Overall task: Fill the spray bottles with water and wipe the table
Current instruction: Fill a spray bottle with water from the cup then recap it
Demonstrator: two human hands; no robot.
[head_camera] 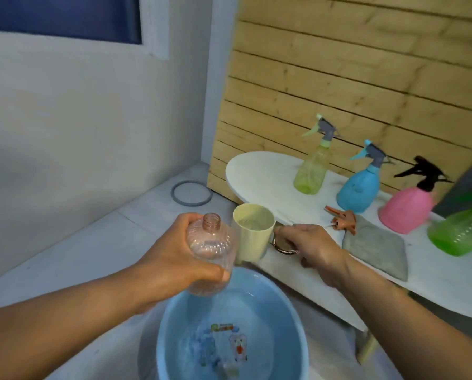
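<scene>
My left hand (171, 259) grips a clear pinkish bottle (211, 250) with no cap, held above a blue basin (292, 311) of water on the floor. My right hand (314, 248) holds a cream cup (252, 234) by its handle, right beside the bottle's open neck; the cup has water in it. The bottle's orange spray head (341, 219) lies on the white table (259, 174), next to a grey cloth (377, 249). Yellow-green (313, 168), blue (359, 187), pink (407, 209) and green (459, 231) spray bottles stand on the table.
A wooden slat wall (339, 78) runs behind the table. A grey ring (191, 193) lies on the tiled floor near the corner of the white wall. A table leg (367, 349) stands to the right of the basin.
</scene>
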